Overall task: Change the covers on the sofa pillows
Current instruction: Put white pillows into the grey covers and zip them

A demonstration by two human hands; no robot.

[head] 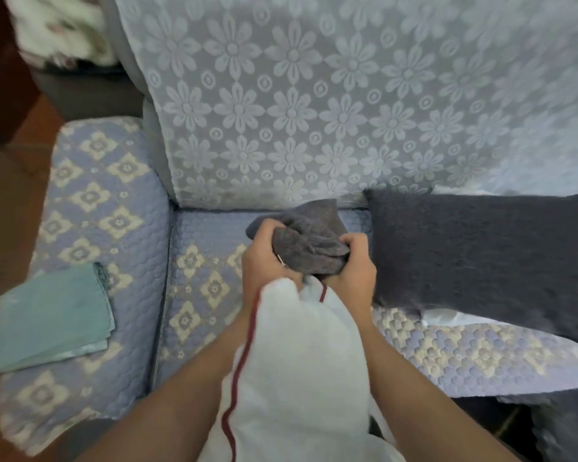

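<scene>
A white pillow insert point(301, 361) with dark red piping stretches from the bottom edge up toward the sofa seat. A bunched dark grey cover point(306, 241) sits at its far end. My left hand point(264, 258) grips the left side of the grey cover, and my right hand point(354, 271) grips its right side, both fists closed around the fabric. The cover's inside and the pillow's far tip are hidden by my hands. A second pillow in a dark grey fuzzy cover point(481, 258) lies to the right on the seat.
A folded teal cloth point(50, 318) lies on the sofa's left armrest point(90, 208). The backrest point(314, 95) wears a pale floral lace throw. The quilted blue seat point(201, 271) shows between the armrest and my hands. White fluffy items point(57, 28) sit at the top left.
</scene>
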